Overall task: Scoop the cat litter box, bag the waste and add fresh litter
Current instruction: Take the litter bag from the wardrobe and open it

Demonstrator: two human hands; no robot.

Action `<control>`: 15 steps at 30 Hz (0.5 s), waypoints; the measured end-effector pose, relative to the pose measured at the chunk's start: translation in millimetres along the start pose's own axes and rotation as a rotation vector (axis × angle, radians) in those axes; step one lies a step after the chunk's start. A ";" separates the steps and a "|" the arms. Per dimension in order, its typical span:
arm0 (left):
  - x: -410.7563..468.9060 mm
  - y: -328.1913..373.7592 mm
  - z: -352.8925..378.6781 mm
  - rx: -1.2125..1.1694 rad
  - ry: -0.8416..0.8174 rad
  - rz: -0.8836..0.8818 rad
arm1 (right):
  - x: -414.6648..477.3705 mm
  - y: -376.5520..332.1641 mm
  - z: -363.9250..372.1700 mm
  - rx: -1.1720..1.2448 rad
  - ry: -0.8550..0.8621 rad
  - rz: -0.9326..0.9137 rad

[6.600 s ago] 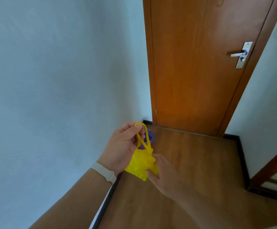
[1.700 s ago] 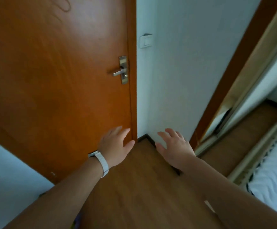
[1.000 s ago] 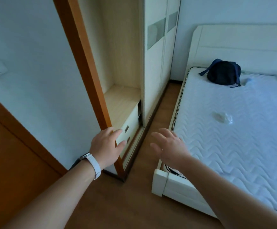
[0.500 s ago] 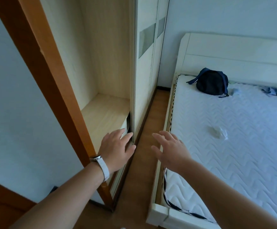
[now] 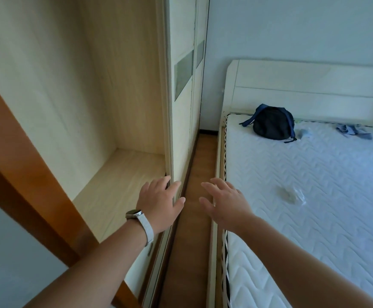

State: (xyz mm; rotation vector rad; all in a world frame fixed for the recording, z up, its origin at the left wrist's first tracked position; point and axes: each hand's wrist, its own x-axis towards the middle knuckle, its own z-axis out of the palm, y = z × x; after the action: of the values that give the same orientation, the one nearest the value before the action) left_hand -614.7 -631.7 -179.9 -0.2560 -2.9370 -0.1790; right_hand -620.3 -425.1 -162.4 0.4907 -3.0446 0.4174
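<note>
Pale blue walls [image 5: 292,25] are enclosing a bedroom, and a narrow strip of wooden floor [image 5: 200,165] is running from 6 o'clock up toward 12 o'clock between a light-wood wardrobe [image 5: 123,174] on the 9 o'clock side and a white bed [image 5: 314,196] on the 3 o'clock side. An orange-brown door frame [image 5: 25,196] is slanting across the 8 o'clock corner. The wardrobe's near compartment is standing open, with its sliding door [image 5: 182,107] sitting just past it toward 11 o'clock. The left hand [image 5: 160,202], wearing a watch [image 5: 134,213] on a white strap, is reaching forward at 7 o'clock, palm down, fingers spread loosely and holding nothing; its fingertips are lying over the lower edge of the sliding door, though contact cannot be told. The right hand [image 5: 224,203] is reaching out at 5 o'clock above the edge of the bed, likewise spread wide and holding nothing. On the quilted mattress a dark backpack [image 5: 272,123] is resting at 1 o'clock against the headboard [image 5: 303,85], a crumpled bluish cloth [image 5: 352,131] is lying at 2 o'clock, and a scrap of clear plastic [image 5: 291,194] is lying at 4 o'clock, near the right hand but apart from it. Where the litter box is standing cannot be told from this view.
</note>
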 end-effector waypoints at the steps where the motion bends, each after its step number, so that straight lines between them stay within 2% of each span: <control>1: 6.3 -3.1 4.6 0.013 -0.012 -0.013 | 8.1 0.8 0.8 0.004 0.004 0.000; 8: 61.6 -28.8 45.1 0.030 -0.050 -0.068 | 74.9 14.3 24.0 0.019 -0.037 -0.054; 12: 106.7 -39.7 71.7 -0.025 -0.028 -0.109 | 137.6 35.6 51.7 -0.028 -0.087 -0.094; 15: 141.3 -56.5 93.2 -0.025 -0.078 -0.166 | 197.4 46.3 74.0 -0.041 -0.145 -0.143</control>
State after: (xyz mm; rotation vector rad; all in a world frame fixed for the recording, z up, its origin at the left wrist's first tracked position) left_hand -778.1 -651.8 -248.8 -0.0231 -3.0349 -0.2336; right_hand -821.3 -462.7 -231.6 0.7623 -3.1194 0.3267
